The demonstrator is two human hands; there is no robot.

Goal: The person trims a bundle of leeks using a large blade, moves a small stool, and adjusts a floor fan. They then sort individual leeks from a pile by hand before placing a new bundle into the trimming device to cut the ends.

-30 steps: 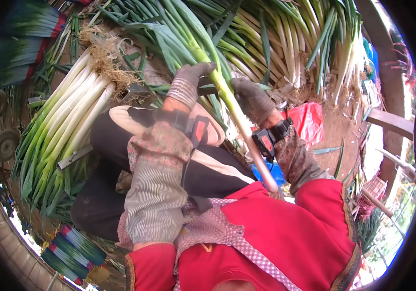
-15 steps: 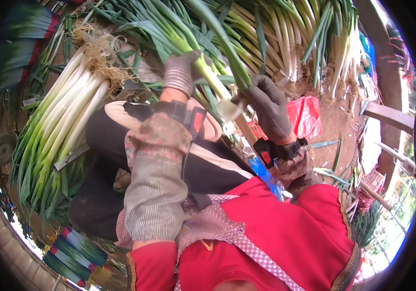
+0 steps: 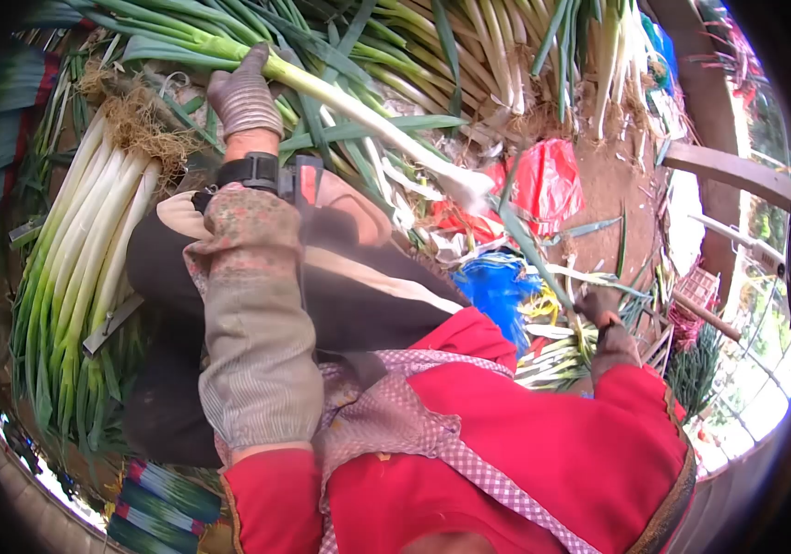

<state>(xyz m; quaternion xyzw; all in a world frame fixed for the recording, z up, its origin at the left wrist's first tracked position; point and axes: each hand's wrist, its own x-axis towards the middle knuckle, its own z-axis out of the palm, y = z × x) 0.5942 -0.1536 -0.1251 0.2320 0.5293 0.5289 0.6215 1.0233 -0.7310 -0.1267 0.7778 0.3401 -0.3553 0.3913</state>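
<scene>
My left hand (image 3: 246, 100), in a dirty glove, is closed round a large green onion (image 3: 359, 113). Its leaves point to the upper left and its white root end to the right. At the right, my right hand (image 3: 599, 305) is low beside a pile of pale stripped leaves (image 3: 552, 355), blurred and closed on a long green leaf (image 3: 532, 247) that trails up toward the onion's root end. A row of trimmed onions (image 3: 91, 240) lies left of my left arm, roots upward.
More green onions (image 3: 506, 55) are heaped along the top. A red plastic bag (image 3: 548, 185) and a blue bag (image 3: 492, 291) lie on the ground at centre right. Wooden bars (image 3: 732, 174) and a pink basket (image 3: 698, 291) stand at the right. Bundled onions (image 3: 169, 494) are at lower left.
My left hand has shifted left with the onion. My right hand has moved away from the onion, down and to the right, with a leaf now separate from the stalk.
</scene>
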